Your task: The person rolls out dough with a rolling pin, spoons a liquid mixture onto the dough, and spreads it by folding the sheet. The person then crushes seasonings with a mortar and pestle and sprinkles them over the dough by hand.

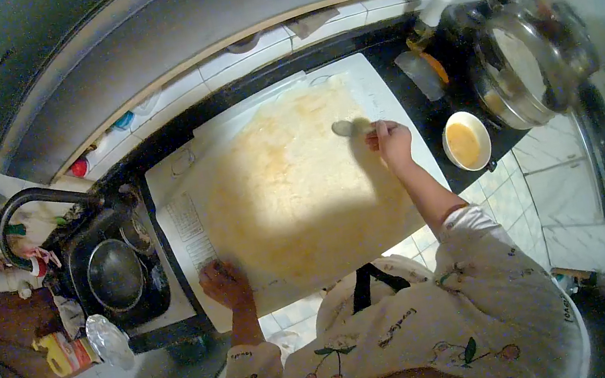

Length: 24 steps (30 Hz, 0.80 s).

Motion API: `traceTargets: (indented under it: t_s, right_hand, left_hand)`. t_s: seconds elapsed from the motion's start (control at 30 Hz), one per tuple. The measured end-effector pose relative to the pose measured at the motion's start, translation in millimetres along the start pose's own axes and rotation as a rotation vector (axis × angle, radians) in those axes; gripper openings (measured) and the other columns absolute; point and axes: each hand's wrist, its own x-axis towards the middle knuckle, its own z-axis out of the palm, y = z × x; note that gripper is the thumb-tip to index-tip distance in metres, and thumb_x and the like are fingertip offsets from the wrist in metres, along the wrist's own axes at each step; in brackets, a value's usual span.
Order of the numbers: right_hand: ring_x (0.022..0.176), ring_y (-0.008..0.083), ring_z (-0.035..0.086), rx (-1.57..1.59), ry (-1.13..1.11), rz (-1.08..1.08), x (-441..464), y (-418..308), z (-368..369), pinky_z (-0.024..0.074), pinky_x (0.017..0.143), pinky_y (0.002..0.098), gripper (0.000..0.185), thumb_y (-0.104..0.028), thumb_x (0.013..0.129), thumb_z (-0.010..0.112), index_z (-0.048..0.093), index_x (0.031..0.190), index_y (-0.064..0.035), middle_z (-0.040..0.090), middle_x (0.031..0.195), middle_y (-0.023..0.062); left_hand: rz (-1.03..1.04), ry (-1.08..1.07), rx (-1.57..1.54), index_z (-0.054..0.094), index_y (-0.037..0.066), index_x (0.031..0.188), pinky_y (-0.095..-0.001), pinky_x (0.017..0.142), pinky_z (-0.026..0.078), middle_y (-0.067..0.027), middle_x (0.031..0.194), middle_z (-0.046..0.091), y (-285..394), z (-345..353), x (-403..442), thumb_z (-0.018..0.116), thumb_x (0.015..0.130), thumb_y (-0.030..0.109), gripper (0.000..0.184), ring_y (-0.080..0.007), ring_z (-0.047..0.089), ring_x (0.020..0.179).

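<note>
A wide, thin sheet of rolled-out dough (301,181) covers most of a white board or mat (171,188) with printed markings. Yellowish patches mark the dough's surface. My right hand (391,142) is closed on the handle of a spoon (342,128), whose bowl sits over the upper right part of the dough. My left hand (226,285) rests at the lower left edge of the mat, beside the dough; shadow hides how its fingers lie. To the right of the mat stands a white bowl (484,154) with yellow-orange liquid (463,143), like beaten egg.
At the left is a sink with a black tap (36,193) and a dark pan (115,275). Large metal pots (512,71) crowd the right end of the counter. A white-capped bottle (435,7) stands at the back, near an orange-edged packet (424,73).
</note>
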Motion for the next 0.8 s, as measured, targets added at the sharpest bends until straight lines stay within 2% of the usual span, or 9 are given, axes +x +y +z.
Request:
traceTargets:
  t_s: [0.2,0.27,0.37,0.47,0.57,0.63,0.7,0.77,0.8]
  right_hand:
    - [0.057,0.0134,0.058,0.077,-0.089,0.004,-66.1,-3.5,-40.9,0.0480,0.052,0.0242,0.026,-0.018,0.090,0.045,0.058,0.089,0.0041,0.061,0.072,0.0111]
    - [0.059,0.0126,0.058,0.159,-0.004,-0.023,-79.8,-7.3,-68.5,0.0478,0.052,0.0239,0.026,-0.019,0.090,0.046,0.058,0.091,0.0031,0.061,0.073,0.0100]
    - [0.061,0.0113,0.057,0.201,0.159,-0.087,-91.7,-34.0,-121.6,0.0460,0.052,0.0221,0.026,-0.022,0.090,0.047,0.058,0.095,0.0012,0.061,0.074,0.0069]
    - [0.057,0.0090,0.053,0.153,0.354,-0.130,-87.8,-32.2,-174.6,0.0414,0.050,0.0195,0.026,-0.023,0.090,0.047,0.059,0.098,-0.0008,0.060,0.075,0.0049]
    - [0.059,0.0098,0.052,0.099,0.442,-0.094,-84.6,-18.4,-211.1,0.0423,0.052,0.0217,0.025,-0.020,0.088,0.050,0.059,0.097,0.0020,0.058,0.071,0.0058]
    - [0.057,0.0072,0.050,-0.037,0.468,-0.130,-78.6,8.0,-223.7,0.0402,0.048,0.0194,0.026,-0.021,0.089,0.049,0.058,0.099,0.0011,0.057,0.070,0.0035]
    - [0.055,0.0056,0.049,-0.116,0.469,-0.144,-79.5,25.6,-227.2,0.0388,0.046,0.0184,0.026,-0.021,0.089,0.049,0.057,0.101,0.0008,0.056,0.070,0.0022]
    - [0.055,0.0051,0.048,-0.141,0.449,-0.145,-83.2,32.5,-222.9,0.0381,0.045,0.0185,0.027,-0.020,0.089,0.050,0.056,0.103,0.0011,0.056,0.069,0.0018]
    - [0.054,0.0051,0.046,-0.174,0.411,-0.118,-78.3,46.4,-226.7,0.0383,0.045,0.0190,0.027,-0.019,0.088,0.050,0.055,0.107,0.0008,0.055,0.069,0.0021]
  left_hand:
    - [-0.066,-0.066,-0.048,0.054,0.003,0.080,-0.0442,0.068,0.040,-0.0146,0.080,0.054,18.4,-15.0,15.7,0.055,0.071,0.018,0.018,-0.0346,0.050,0.078]
    - [-0.072,-0.091,-0.006,0.055,0.002,0.076,-0.0444,0.066,0.040,-0.0139,0.074,0.055,18.6,-11.8,16.4,0.055,0.068,0.016,0.016,-0.0347,0.051,0.074]
    - [-0.177,-0.284,-0.220,0.055,0.001,0.079,-0.0439,0.066,0.040,-0.0161,0.078,0.055,62.7,-79.3,52.8,0.056,0.071,0.018,0.019,-0.0357,0.051,0.076]
    - [0.035,-0.059,-0.114,0.055,0.001,0.080,-0.0419,0.066,0.040,-0.0169,0.078,0.053,18.7,-20.0,20.5,0.056,0.075,0.020,0.020,-0.0356,0.049,0.075]
    - [0.028,-0.150,-0.085,0.055,0.000,0.082,-0.0411,0.068,0.040,-0.0179,0.083,0.054,36.8,-39.9,26.8,0.055,0.078,0.024,0.024,-0.0353,0.049,0.078]
    - [-0.154,-0.176,-0.388,0.055,0.000,0.080,-0.0408,0.066,0.041,-0.0166,0.079,0.055,-11.3,28.3,0.4,0.057,0.077,0.024,0.025,-0.0331,0.051,0.074]
    - [-0.270,-0.249,-0.510,0.056,0.000,0.078,-0.0402,0.064,0.042,-0.0152,0.074,0.056,-20.5,33.8,-3.3,0.060,0.075,0.025,0.025,-0.0308,0.052,0.070]
    - [-0.326,-0.371,-0.460,0.056,0.001,0.076,-0.0391,0.061,0.043,-0.0137,0.068,0.057,22.0,-3.4,21.0,0.063,0.073,0.026,0.027,-0.0285,0.054,0.065]
    - [-0.357,-0.341,-0.452,0.056,0.001,0.076,-0.0387,0.060,0.044,-0.0134,0.065,0.057,24.0,-2.7,21.8,0.063,0.072,0.027,0.027,-0.0280,0.055,0.063]
